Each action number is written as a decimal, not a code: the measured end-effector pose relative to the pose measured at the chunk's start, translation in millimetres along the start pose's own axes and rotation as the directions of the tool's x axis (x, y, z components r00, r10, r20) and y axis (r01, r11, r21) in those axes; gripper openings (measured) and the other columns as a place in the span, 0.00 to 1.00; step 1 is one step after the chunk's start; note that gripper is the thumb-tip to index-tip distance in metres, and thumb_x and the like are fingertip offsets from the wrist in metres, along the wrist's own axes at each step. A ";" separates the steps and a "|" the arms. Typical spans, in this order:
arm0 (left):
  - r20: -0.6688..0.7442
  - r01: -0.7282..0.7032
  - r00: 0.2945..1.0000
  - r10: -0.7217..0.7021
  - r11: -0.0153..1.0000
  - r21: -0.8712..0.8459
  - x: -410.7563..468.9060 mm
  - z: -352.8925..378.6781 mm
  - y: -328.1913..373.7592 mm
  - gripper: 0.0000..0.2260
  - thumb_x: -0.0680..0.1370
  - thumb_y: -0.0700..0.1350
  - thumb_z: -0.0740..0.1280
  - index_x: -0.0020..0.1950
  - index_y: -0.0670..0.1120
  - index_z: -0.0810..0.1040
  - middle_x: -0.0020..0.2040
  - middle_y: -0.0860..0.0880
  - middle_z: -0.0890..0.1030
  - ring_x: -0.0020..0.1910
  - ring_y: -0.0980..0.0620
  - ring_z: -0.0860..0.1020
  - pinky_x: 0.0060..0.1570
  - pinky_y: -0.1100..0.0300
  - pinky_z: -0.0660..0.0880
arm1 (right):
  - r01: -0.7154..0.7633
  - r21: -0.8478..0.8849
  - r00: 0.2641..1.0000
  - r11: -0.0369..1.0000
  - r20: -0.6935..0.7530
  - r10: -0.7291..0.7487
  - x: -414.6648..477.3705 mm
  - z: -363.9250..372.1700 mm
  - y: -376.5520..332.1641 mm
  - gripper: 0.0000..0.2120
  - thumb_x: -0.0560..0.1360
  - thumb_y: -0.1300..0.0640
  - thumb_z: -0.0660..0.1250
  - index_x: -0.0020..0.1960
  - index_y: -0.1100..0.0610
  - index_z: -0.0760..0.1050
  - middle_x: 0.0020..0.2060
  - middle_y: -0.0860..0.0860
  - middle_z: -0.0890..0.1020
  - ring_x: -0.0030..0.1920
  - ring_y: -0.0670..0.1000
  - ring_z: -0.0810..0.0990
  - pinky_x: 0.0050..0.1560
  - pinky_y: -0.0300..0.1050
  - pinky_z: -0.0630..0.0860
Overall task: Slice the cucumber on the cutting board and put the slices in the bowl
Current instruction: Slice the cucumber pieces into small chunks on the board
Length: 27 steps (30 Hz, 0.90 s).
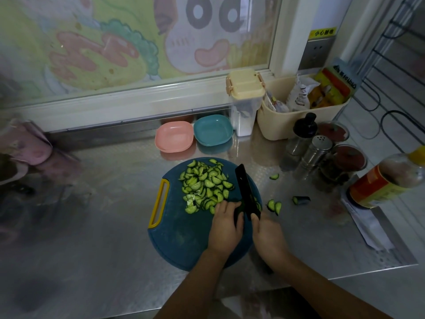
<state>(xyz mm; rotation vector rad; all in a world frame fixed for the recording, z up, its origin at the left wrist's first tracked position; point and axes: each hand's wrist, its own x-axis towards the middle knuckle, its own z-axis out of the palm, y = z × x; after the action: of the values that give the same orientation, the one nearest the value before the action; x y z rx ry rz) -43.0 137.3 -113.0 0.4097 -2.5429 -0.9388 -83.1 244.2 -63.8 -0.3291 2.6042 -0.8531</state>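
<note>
A round blue cutting board (177, 238) with a yellow handle lies on the steel counter. A heap of half-moon cucumber slices (204, 185) covers its far part. My right hand (269, 238) grips the handle of a black knife (246, 189), whose blade points away across the board's right side. My left hand (226, 224) presses down on a dark piece of cucumber right beside the blade; most of that piece is hidden. Stray slices (274, 206) and a cucumber end (300, 200) lie on the counter to the right. A pink bowl (174, 137) and a teal bowl (213, 130) stand behind the board.
To the right stand a steel shaker (315, 155), dark-capped jars (345, 164), an oil bottle (388, 180) and a cream basket of packets (301, 109) with a lidded container (245, 102). A pink cloth (25, 146) lies at far left. The window sill runs behind.
</note>
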 end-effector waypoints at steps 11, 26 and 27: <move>-0.006 -0.009 1.000 0.009 1.000 0.001 -0.2 0.1 0.1 0.14 0.77 0.48 0.57 0.56 0.42 0.76 0.47 0.47 0.74 0.49 0.55 0.68 0.50 0.65 0.65 | 0.041 0.044 0.999 0.998 -0.005 -0.041 -9.9 -13.0 -4.1 0.15 0.82 0.53 0.51 0.53 0.63 0.70 0.32 0.48 0.71 0.28 0.42 0.67 0.26 0.33 0.66; -0.010 -0.030 1.000 0.030 1.000 0.002 -0.2 -1.0 -1.1 0.12 0.78 0.46 0.58 0.56 0.43 0.76 0.47 0.47 0.74 0.49 0.56 0.68 0.49 0.65 0.66 | 0.017 -0.020 1.000 1.000 0.009 -0.016 0.2 -2.5 -13.2 0.15 0.82 0.54 0.50 0.53 0.64 0.69 0.32 0.47 0.68 0.28 0.41 0.65 0.25 0.35 0.64; -0.010 -0.028 1.000 0.028 1.000 0.004 0.1 -1.0 -1.3 0.12 0.78 0.46 0.58 0.56 0.43 0.76 0.47 0.47 0.74 0.49 0.56 0.68 0.49 0.65 0.66 | 0.009 -0.013 1.000 1.000 0.010 -0.009 0.8 -2.0 -14.1 0.14 0.82 0.54 0.50 0.52 0.64 0.68 0.31 0.47 0.67 0.28 0.41 0.64 0.25 0.34 0.66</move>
<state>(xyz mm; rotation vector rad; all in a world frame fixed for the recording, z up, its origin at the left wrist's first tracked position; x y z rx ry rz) -42.4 135.8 -113.2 0.3779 -2.5354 -0.9188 -83.2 233.9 -53.9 -0.3479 2.6020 -0.8363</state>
